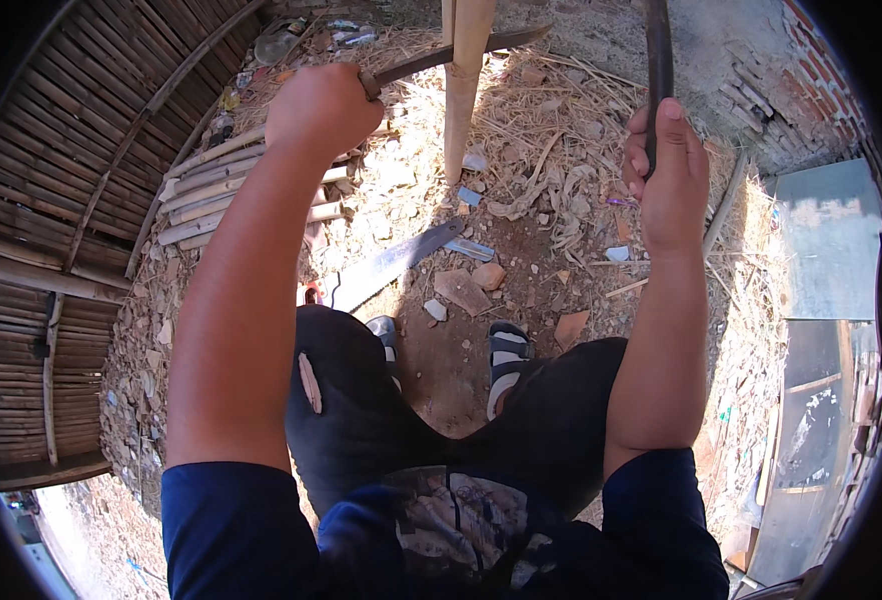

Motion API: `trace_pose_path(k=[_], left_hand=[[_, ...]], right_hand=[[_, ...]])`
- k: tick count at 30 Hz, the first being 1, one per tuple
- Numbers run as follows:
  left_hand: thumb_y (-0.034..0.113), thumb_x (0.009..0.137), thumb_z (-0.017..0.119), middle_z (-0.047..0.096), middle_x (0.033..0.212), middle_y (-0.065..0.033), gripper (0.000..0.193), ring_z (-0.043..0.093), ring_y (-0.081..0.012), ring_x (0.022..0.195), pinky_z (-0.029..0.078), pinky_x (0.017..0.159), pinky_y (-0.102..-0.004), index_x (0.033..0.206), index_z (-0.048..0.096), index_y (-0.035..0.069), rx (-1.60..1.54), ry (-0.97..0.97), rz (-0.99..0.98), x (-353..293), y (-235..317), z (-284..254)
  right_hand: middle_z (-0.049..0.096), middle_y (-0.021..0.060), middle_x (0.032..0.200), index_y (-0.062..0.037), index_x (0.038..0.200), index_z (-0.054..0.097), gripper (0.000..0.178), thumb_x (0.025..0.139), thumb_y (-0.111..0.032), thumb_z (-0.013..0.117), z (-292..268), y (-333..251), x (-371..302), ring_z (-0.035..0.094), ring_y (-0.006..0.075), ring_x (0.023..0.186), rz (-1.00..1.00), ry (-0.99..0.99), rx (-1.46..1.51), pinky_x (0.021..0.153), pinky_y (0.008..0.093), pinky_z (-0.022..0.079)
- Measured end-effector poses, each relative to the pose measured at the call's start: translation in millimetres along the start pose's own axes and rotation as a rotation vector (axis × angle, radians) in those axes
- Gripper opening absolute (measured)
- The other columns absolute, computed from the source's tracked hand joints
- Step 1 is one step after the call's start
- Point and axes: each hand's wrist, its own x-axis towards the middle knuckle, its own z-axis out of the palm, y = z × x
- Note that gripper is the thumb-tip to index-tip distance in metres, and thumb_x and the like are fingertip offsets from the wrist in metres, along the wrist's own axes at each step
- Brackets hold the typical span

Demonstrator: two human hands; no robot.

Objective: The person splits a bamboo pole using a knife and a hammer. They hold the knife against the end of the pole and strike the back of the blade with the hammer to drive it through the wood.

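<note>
My left hand (323, 108) is closed round the handle of a curved knife (416, 66), its dark blade reaching to the right. That blade crosses a pale bamboo pole (463, 110) standing upright ahead of me, and seems to sit in a split near its top; how deep I cannot tell. On the right, my right hand (669, 165) grips the lower part of a dark stick (659, 60), thumb laid along it. The stick's upper end runs out of view, apart from the pole.
A handsaw (386, 268) lies on the ground by my left foot, beside brick pieces (463, 291). Cut bamboo lengths (211, 195) are stacked at left before a bamboo-slat wall (56, 190). Straw and rubble cover the ground. Grey sheets (831, 235) lean at right.
</note>
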Motion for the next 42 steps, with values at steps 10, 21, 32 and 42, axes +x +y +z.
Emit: trace_pose_path(k=[10, 21, 32, 42], left_hand=[[0.033, 0.086, 0.067, 0.075, 0.113, -0.0142, 0.035, 0.072, -0.0327, 0.105, 0.060, 0.091, -0.0464, 0.115, 0.075, 0.014, 0.017, 0.028, 0.001, 1.6, 5.6, -1.4], [0.034, 0.087, 0.067, 0.076, 0.110, -0.0129, 0.034, 0.073, -0.0323, 0.103, 0.060, 0.091, -0.0462, 0.116, 0.075, 0.018, 0.012, 0.033, 0.028, 2.1, 11.0, -5.4], [0.034, 0.086, 0.069, 0.077, 0.106, -0.0112, 0.030, 0.074, -0.0307, 0.098, 0.060, 0.087, -0.0452, 0.112, 0.077, 0.020, 0.005, 0.015, 0.024, -2.7, 12.4, -3.1], [0.035, 0.086, 0.069, 0.076, 0.106, -0.0128, 0.032, 0.073, -0.0315, 0.100, 0.060, 0.089, -0.0464, 0.112, 0.076, 0.016, 0.014, 0.045, 0.006, -3.9, 4.3, 0.3]], right_hand=[[0.047, -0.0050, 0.064, -0.0049, 0.091, 0.063, 0.053, 0.107, -0.053, 0.050, 9.9, 21.8, 5.0, 0.042, 0.0058, 0.054, 0.073, -0.084, -0.180, 0.051, 0.0233, 0.033], [0.048, -0.0038, 0.065, -0.0080, 0.092, 0.061, 0.053, 0.108, -0.056, 0.045, 0.7, 46.7, 15.5, 0.043, 0.0065, 0.053, 0.155, -0.053, -0.353, 0.050, 0.0227, 0.035], [0.046, -0.0050, 0.062, -0.0068, 0.092, 0.062, 0.052, 0.106, -0.056, 0.051, -4.8, 28.5, 5.1, 0.041, 0.0051, 0.053, 0.198, -0.135, -0.124, 0.049, 0.0212, 0.034], [0.047, -0.0035, 0.062, -0.0076, 0.091, 0.061, 0.054, 0.106, -0.057, 0.048, -3.3, 0.8, -7.1, 0.041, 0.0061, 0.051, -0.029, -0.060, 0.104, 0.048, 0.0223, 0.033]])
